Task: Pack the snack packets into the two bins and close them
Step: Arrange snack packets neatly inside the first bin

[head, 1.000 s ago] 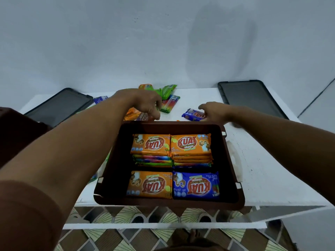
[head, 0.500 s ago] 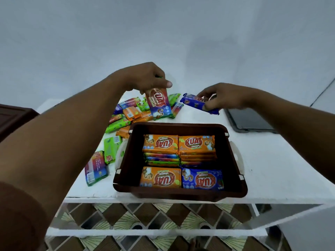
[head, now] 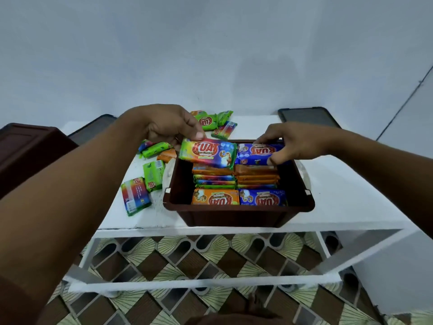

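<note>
We are pinching a rainbow packet (head: 208,154) with our left hand (head: 168,124) over the back-left stack in the brown bin (head: 236,213), which is sitting at the worktop's (head: 339,198) front edge. Our right hand (head: 288,143) is gripping a blue packet (head: 255,153) over the back-right stack, with its fingers covering the packet's right end. Both packets are hiding the tops of the stacks beneath. Loose packets (head: 152,177) are lying toward the worktop's left and back edges. A second brown bin (head: 30,146) is being cut off at the left, and our left arm is hiding most of the left lid (head: 93,127); the right lid (head: 307,117) is lying at the back-right corner.
</note>
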